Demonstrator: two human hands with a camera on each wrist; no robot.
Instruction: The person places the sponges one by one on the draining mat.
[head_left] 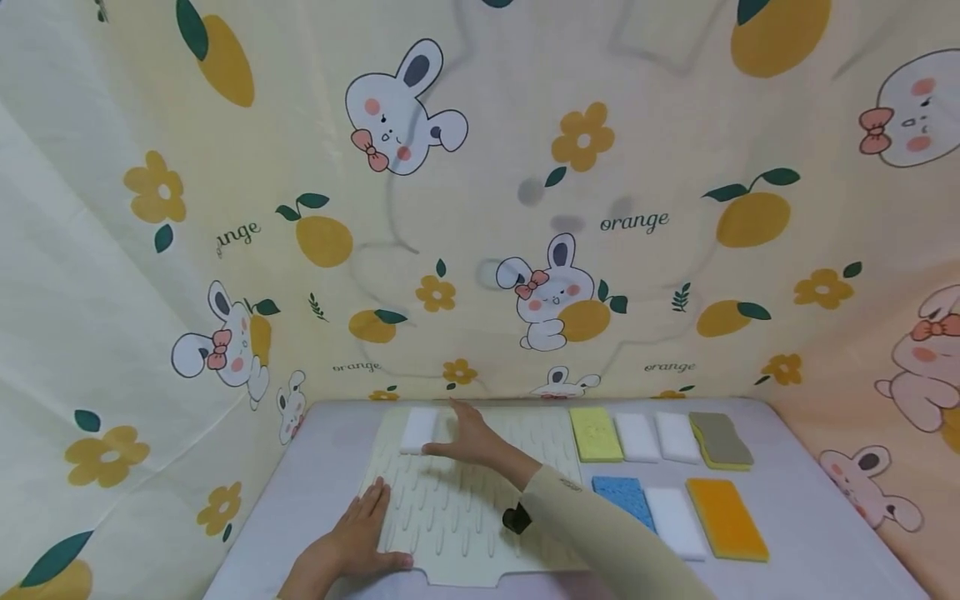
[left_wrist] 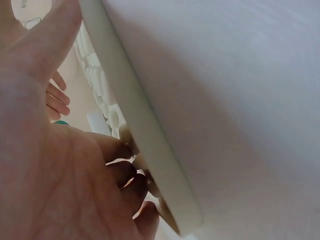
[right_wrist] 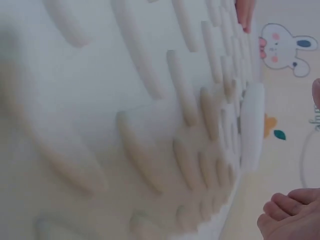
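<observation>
A cream drying mat with raised ridges lies on the table. My left hand rests along its left edge, fingers extended; in the left wrist view the fingertips meet the mat's rim. Near the far left corner of the mat, a white sponge stands out on the ridges. Just right of it is my right hand, thumb and fingers spread, the thumb at the sponge's near corner. In the right wrist view, a gap shows between the fingers and the white sponge.
Right of the mat, a back row holds a yellow sponge, two white sponges and a grey-topped scrub sponge. In front lie a blue sponge, another white one and an orange one. Printed cloth encloses the table.
</observation>
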